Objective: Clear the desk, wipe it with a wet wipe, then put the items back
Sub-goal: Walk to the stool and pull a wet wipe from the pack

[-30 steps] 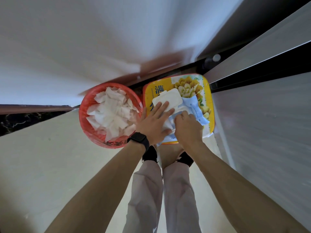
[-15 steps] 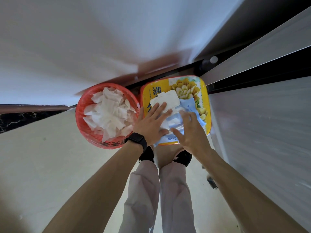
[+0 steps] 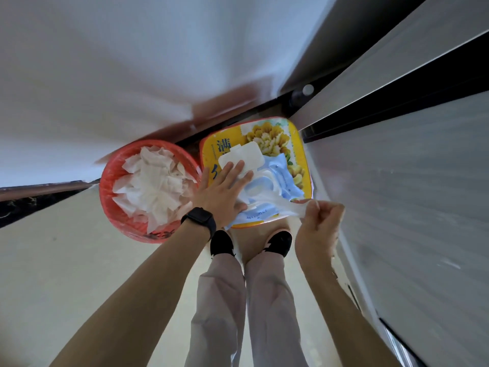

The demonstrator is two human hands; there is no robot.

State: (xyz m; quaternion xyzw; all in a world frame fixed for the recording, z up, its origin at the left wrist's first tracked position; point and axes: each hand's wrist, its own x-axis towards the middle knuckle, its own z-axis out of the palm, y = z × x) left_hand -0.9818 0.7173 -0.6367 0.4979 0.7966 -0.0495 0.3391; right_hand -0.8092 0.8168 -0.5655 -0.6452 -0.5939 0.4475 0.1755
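Two hands: both work at a pack of wet wipes, seen from above over the person's own legs and black shoes (image 3: 279, 241).
Floor (image 3: 53, 274): pale and bare, carrying a basket and a tin side by side.
Basket (image 3: 111, 207): red and round, left of the tin, heaped with crumpled white paper (image 3: 150, 184).
Tin (image 3: 301, 144): yellow, with rounded corners and printed flowers; it lies flat, and the wipe pack rests on top of it.
Wet wipe pack (image 3: 284, 178): light blue, its white flip lid (image 3: 243, 153) swung open toward the far side.
Left hand (image 3: 225, 192): fingers spread flat, pressing down on the pack and the lid's edge; a black smartwatch (image 3: 199, 221) sits on the wrist.
Right hand (image 3: 320, 229): grip pressed together, pinching one wet wipe (image 3: 277, 203) between thumb and fingertips.
Wet wipe: stretched taut from the pack's opening to the right hand, just above the tin's near edge.
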